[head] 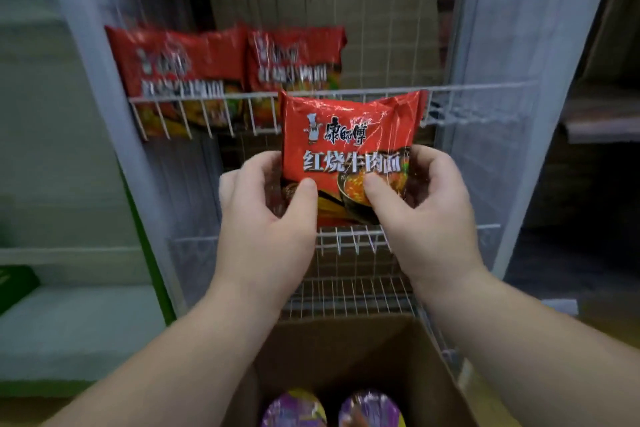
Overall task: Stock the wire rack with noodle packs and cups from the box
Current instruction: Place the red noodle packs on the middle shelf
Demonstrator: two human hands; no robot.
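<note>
**Third red pack on its way to the shelf**

Two red packs (180, 80) already stand at the left of the upper wire shelf (346, 92), leaning on the back grid. The left hand (266, 215) grips the lower left corner of a third pack (349, 156), thumb on its face; the right hand (426, 204) pinches the lower right the same way. The pack is upright, in front of the shelf rail, not yet inside. Next, I judge, it must rise over the rail and settle in the free space to the right of the pair. In the box (346, 350) below, two purple-lidded cups (294, 409) are cut off by the frame; the shelved packs' print is blurred.
</note>
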